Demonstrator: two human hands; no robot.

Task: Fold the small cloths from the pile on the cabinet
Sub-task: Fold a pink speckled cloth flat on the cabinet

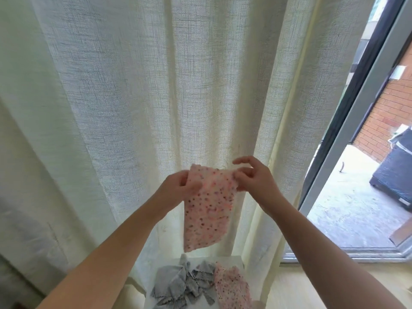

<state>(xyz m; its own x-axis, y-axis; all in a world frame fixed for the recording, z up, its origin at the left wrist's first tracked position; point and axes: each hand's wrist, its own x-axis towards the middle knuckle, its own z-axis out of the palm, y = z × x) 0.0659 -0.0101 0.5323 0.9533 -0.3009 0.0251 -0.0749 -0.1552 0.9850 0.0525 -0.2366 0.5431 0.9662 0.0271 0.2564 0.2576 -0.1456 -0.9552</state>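
I hold the pink cloth up by its top corners — left hand and right hand each pinching one — so it hangs flat above the pile on the cabinet, ready for folding.

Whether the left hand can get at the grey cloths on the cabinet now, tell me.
Probably not yet: the left hand pinches a top corner of the pink cloth, held up with the right hand. The grey cloths lie uncovered on the cabinet below; once it lets go, the way looks free.
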